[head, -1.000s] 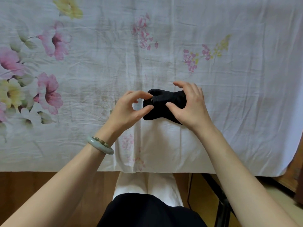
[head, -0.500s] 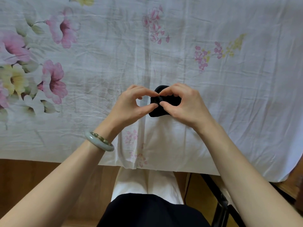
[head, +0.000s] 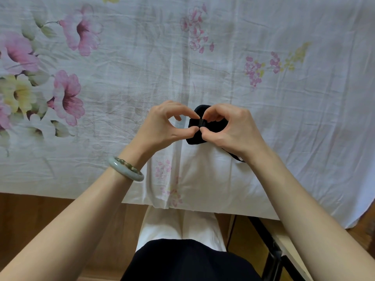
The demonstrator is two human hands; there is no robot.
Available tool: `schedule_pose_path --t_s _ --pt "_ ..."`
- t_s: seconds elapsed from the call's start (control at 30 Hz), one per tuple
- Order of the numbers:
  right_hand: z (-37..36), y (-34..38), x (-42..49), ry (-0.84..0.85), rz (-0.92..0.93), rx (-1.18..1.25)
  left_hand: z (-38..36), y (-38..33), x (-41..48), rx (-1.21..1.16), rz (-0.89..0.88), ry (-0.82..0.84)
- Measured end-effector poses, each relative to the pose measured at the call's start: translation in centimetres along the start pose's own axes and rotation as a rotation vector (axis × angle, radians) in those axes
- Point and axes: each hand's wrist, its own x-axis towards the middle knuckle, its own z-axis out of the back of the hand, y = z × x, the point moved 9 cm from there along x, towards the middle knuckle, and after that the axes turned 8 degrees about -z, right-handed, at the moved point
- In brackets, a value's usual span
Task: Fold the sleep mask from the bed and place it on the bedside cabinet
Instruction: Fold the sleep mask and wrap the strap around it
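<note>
The black sleep mask (head: 194,136) lies folded over on the white floral bed sheet (head: 142,78), near the bed's front edge. My left hand (head: 162,126) pinches its left edge between thumb and forefinger. My right hand (head: 229,128) covers most of the mask and pinches the same spot from the right, fingertips nearly touching the left hand's. A thin black strap (head: 233,156) trails out under my right wrist. The bedside cabinet is out of view.
The sheet hangs over the bed's front edge above a wooden floor (head: 40,220). A dark metal frame leg (head: 272,254) stands at the lower right. My white trousers and black top fill the bottom centre. A green bangle (head: 125,169) circles my left wrist.
The mask went from spread wide between my hands to folded in half. My right hand moved left over it, and both hands now pinch together at its left edge.
</note>
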Motion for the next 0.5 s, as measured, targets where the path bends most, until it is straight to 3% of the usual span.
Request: schedule_pose_path --t_s 0.3,0.5 --pt "0.0 -0.63 -0.21 -0.021 -0.018 0.025 -0.15 0.39 -0.22 -0.055 0.063 -0.014" --pt "0.57 -0.23 0.1 -0.034 0.027 -0.003 -0.56 -0.01 0.09 -0.212 0.105 0.032"
